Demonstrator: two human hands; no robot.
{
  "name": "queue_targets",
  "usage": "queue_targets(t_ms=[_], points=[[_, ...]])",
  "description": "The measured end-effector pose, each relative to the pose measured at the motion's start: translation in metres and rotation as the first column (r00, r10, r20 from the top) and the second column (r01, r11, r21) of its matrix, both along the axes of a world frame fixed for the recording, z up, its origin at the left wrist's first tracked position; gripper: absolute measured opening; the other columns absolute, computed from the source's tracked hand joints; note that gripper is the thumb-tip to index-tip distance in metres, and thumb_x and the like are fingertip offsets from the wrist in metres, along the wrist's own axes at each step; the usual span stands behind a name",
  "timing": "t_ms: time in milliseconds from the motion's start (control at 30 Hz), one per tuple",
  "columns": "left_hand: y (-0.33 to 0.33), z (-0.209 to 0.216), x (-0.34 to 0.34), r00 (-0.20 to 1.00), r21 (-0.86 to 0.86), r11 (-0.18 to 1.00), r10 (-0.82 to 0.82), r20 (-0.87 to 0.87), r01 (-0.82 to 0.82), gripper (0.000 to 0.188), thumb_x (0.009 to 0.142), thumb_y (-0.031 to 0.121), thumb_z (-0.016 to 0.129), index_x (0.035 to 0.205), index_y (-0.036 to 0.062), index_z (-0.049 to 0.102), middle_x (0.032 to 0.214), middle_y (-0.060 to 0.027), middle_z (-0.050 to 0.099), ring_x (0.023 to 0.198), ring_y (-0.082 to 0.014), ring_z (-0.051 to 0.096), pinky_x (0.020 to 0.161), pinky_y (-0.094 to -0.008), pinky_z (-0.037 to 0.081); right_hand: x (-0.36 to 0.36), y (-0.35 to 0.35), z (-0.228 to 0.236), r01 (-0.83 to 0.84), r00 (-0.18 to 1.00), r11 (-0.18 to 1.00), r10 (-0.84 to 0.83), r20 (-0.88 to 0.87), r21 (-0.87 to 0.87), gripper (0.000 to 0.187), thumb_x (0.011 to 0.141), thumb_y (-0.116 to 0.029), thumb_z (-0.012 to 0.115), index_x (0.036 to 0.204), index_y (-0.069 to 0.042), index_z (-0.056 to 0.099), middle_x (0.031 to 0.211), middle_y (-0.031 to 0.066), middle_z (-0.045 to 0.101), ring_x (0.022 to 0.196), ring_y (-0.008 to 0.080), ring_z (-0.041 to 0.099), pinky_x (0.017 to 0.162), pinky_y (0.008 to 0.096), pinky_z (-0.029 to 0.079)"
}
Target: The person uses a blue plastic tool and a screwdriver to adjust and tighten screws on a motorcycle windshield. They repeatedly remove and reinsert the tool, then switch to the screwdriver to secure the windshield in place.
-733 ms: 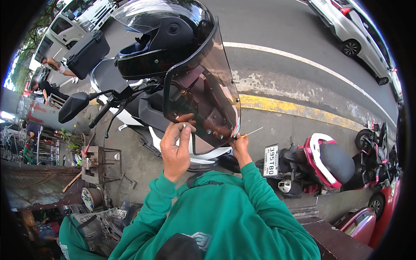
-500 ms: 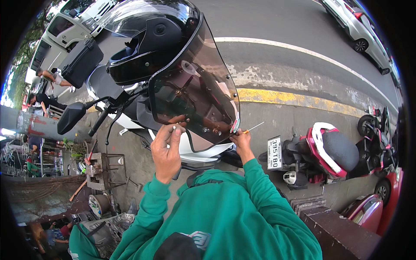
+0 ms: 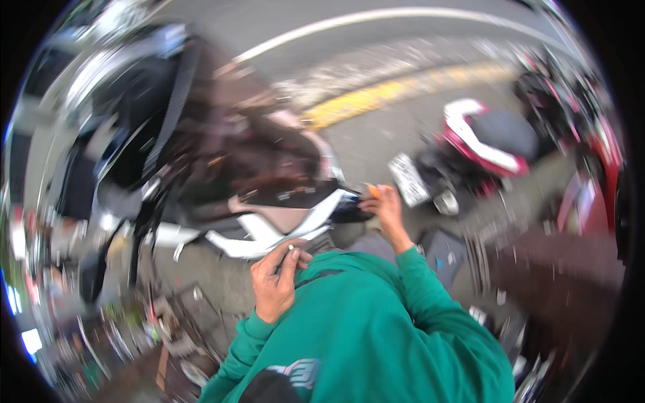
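Note:
My left hand (image 3: 274, 281) is in front of my chest, thumb and fingers pinched on a small whitish piece (image 3: 291, 248); it is too small to name. My right hand (image 3: 388, 215) is closed on a screwdriver (image 3: 374, 192) with an orange handle; motion blurs its thin shaft. Both hands are by the white front bodywork (image 3: 259, 232) of a motorcycle. Its tinted windscreen (image 3: 235, 161) rises beyond them, smeared by motion. On the motorcycle's left side, a brake lever and a dark mirror (image 3: 93, 272) stick out.
At the right stands a red scooter (image 3: 490, 138) with a white grab rail and a dark seat. A brown bench-like block (image 3: 557, 269) is at the lower right. Blurred metal stands and tools (image 3: 181, 322) are at the lower left. A yellow kerb line (image 3: 403, 91) borders the road beyond.
The view has swung right and blurred, so the motorcycle sits farther left. My left hand has come down from the windscreen towards my chest. Both hands keep their hold.

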State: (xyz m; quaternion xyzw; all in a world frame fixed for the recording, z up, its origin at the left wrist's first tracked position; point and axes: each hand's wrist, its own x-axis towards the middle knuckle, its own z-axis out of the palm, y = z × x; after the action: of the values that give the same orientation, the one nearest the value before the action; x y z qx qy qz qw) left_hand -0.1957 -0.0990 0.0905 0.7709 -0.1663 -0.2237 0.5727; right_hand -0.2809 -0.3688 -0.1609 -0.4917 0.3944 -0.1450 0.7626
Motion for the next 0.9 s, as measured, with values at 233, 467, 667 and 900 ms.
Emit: queue_targets(t_ms=[233, 467, 667, 900], points=[[-0.073, -0.104, -0.015, 0.788, 0.158, 0.772, -0.602, -0.125, 0.615, 0.012, 0.1, 0.006, 0.071, 0.106, -0.0031, 0.067, 0.088, -0.0158, 0.08, 0.079, -0.0216, 0.078, 0.073, -0.0328, 0.059, -0.114, 0.058, 0.037, 0.186, 0.982, 0.973, -0.187, 0.007, -0.137, 0.025, 0.112, -0.029, 0.058, 0.119, -0.004, 0.06, 0.112, 0.009, 0.074, 0.102, 0.0131, 0.069, 0.076, 0.0316, 0.06], [-0.135, -0.184, -0.076, 0.485, 0.218, 0.445, -0.854, -0.187, 0.868, 0.019, 0.094, 0.015, 0.079, 0.098, -0.0027, 0.074, 0.086, -0.0199, 0.078, 0.079, -0.0285, 0.079, 0.072, -0.0385, 0.059, -0.195, 0.085, 0.067, 0.332, 0.933, 0.943, -0.322, -0.158, 0.035, 0.024, 0.102, -0.021, 0.075, 0.114, -0.001, 0.071, 0.094, 0.0046, 0.073, 0.082, 0.0115, 0.066, 0.073, 0.0307, 0.055], [-0.199, -0.226, -0.136, 0.349, 0.356, 0.31, -0.936, -0.049, 0.882, 0.018, 0.094, 0.015, 0.077, 0.099, -0.002, 0.074, 0.087, -0.0214, 0.077, 0.08, -0.0336, 0.079, 0.072, -0.0401, 0.059, -0.247, 0.041, 0.016, 0.295, 0.923, 0.955, -0.287, -0.258, -0.006, 0.019, 0.097, -0.018, 0.08, 0.105, -0.001, 0.076, 0.088, 0.0043, 0.074, 0.079, 0.0109, 0.066, 0.072, 0.0306, 0.054], [-0.29, -0.342, -0.227, 0.359, 0.465, 0.255, -0.921, -0.15, 0.848, 0.039, 0.091, 0.018, 0.077, 0.125, 0.0025, 0.064, 0.11, -0.023, 0.076, 0.101, -0.042, 0.074, 0.087, -0.0495, 0.058, -0.368, -0.058, -0.161, 0.285, 0.826, 0.942, -0.335, -0.452, -0.177, 0.013, 0.093, -0.012, 0.082, 0.1, -0.001, 0.077, 0.082, 0.0046, 0.074, 0.075, 0.012, 0.067, 0.068, 0.0313, 0.053]])
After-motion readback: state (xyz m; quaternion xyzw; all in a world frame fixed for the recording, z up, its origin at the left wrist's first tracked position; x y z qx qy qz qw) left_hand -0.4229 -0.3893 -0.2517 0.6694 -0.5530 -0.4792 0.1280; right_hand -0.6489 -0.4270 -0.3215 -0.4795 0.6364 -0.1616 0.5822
